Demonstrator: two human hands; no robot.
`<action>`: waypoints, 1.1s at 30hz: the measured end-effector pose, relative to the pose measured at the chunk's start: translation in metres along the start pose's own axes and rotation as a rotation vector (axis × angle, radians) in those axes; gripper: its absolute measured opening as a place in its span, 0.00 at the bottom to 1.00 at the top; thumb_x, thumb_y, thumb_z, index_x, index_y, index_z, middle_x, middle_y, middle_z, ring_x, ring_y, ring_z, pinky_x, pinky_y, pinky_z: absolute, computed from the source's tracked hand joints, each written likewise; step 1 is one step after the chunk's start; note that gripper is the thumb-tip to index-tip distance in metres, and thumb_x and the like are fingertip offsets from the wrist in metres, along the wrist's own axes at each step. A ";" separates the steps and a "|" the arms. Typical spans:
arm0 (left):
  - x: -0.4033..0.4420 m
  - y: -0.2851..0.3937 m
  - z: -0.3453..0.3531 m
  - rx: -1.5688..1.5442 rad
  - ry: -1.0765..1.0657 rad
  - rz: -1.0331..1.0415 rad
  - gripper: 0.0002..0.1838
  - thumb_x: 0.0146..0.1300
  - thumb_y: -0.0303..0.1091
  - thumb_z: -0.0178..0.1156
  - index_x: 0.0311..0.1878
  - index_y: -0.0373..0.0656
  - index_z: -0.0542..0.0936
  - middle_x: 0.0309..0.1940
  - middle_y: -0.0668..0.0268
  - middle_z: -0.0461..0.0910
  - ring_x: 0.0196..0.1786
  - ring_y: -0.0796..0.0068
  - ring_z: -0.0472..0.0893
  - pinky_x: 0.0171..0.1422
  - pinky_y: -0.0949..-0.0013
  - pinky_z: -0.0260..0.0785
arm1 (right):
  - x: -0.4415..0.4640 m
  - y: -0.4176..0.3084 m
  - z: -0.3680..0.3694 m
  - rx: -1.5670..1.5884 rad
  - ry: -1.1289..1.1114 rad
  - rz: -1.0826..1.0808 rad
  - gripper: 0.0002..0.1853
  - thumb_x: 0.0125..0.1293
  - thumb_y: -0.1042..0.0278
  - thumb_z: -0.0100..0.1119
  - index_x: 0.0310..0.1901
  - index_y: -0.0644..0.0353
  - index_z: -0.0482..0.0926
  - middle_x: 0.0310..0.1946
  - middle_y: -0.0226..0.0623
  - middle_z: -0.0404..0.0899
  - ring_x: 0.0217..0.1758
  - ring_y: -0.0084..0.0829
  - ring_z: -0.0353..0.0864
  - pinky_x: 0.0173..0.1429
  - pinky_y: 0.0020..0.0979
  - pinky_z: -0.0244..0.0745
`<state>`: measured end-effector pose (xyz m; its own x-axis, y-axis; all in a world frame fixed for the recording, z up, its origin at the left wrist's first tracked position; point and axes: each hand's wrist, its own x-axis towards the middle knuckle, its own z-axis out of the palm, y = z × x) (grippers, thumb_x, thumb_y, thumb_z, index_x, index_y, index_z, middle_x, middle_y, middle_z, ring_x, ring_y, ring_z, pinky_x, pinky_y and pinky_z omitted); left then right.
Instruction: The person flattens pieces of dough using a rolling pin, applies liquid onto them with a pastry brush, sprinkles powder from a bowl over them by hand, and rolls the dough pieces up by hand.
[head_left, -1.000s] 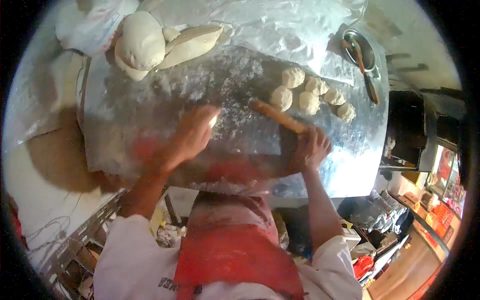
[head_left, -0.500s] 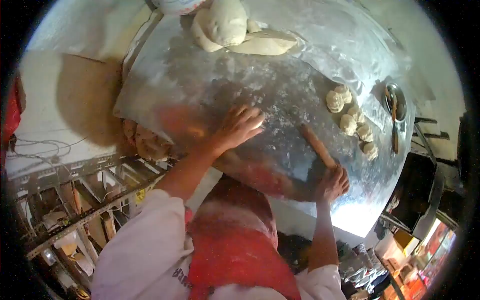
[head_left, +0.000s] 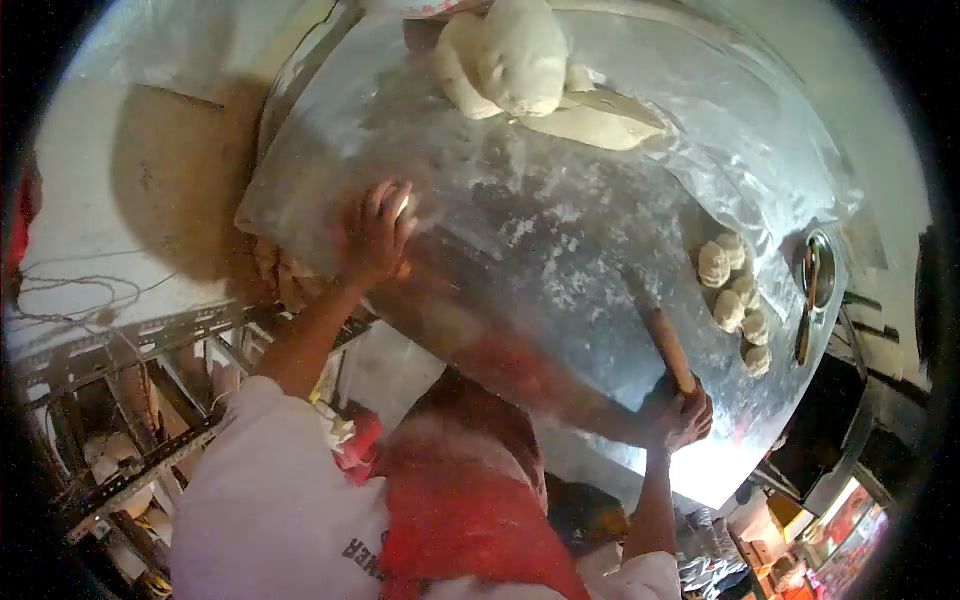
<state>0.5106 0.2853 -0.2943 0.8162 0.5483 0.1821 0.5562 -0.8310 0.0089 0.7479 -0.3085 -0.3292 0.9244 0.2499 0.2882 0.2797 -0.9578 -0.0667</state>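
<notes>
My right hand (head_left: pixel 688 415) is wrapped round the lower end of a wooden rolling pin (head_left: pixel 668 348), whose other end points up and left over the floured metal table (head_left: pixel 480 235). Farther left, my left hand (head_left: pixel 380 232) is low over the tabletop with its fingers curled round a small pale piece (head_left: pixel 405 205), probably dough, mostly hidden by the fingers. Several small dough balls (head_left: pixel 730 312) sit in a cluster at the right. A large dough lump (head_left: pixel 525 65) rests at the back, beside a flatter folded dough piece (head_left: pixel 595 125).
Clear plastic sheeting (head_left: pixel 740 130) covers the back right of the table. A metal bowl (head_left: pixel 822 270) with a wooden-handled utensil stands at the right edge. Below the table's left side is a metal rack (head_left: pixel 150 450). A red apron (head_left: pixel 470 520) shows at the bottom.
The view has turned, shifting the table's contents rightward. My left hand has moved left, away from the rolling pin, with the pale piece. My right hand still grips the pin, which now points more steeply upward.
</notes>
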 end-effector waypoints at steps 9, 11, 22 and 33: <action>0.210 -0.117 0.070 -0.068 0.177 -0.100 0.24 0.70 0.45 0.62 0.69 0.62 0.77 0.64 0.56 0.77 0.63 0.43 0.74 0.68 0.43 0.67 | 0.023 -0.096 0.014 -0.231 0.190 0.025 0.21 0.75 0.43 0.55 0.53 0.52 0.82 0.52 0.38 0.85 0.56 0.44 0.82 0.60 0.52 0.74; 0.234 -0.181 0.122 -0.241 0.197 -0.101 0.23 0.71 0.43 0.61 0.69 0.60 0.77 0.62 0.54 0.78 0.61 0.42 0.76 0.68 0.45 0.68 | 0.033 -0.114 0.010 -0.204 0.172 -0.050 0.21 0.75 0.44 0.55 0.52 0.53 0.82 0.52 0.38 0.85 0.56 0.44 0.82 0.60 0.51 0.74; 0.049 -0.131 0.026 0.001 0.279 -0.412 0.17 0.69 0.44 0.62 0.48 0.39 0.84 0.42 0.53 0.85 0.48 0.48 0.83 0.57 0.47 0.73 | 0.062 -0.196 -0.018 -0.080 0.281 -0.021 0.16 0.66 0.46 0.68 0.44 0.50 0.86 0.43 0.34 0.86 0.50 0.40 0.85 0.60 0.47 0.74; 0.058 -0.255 0.061 -0.412 0.299 -0.591 0.20 0.71 0.35 0.55 0.63 0.44 0.79 0.54 0.53 0.84 0.57 0.53 0.83 0.62 0.54 0.75 | 0.034 -0.112 0.006 -0.057 0.058 -0.007 0.32 0.79 0.34 0.42 0.59 0.56 0.81 0.57 0.44 0.82 0.62 0.47 0.78 0.70 0.52 0.65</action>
<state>0.4261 0.5345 -0.3460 0.2929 0.9110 0.2903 0.7350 -0.4087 0.5411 0.7496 -0.1918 -0.3177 0.9053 0.2497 0.3436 0.2697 -0.9629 -0.0108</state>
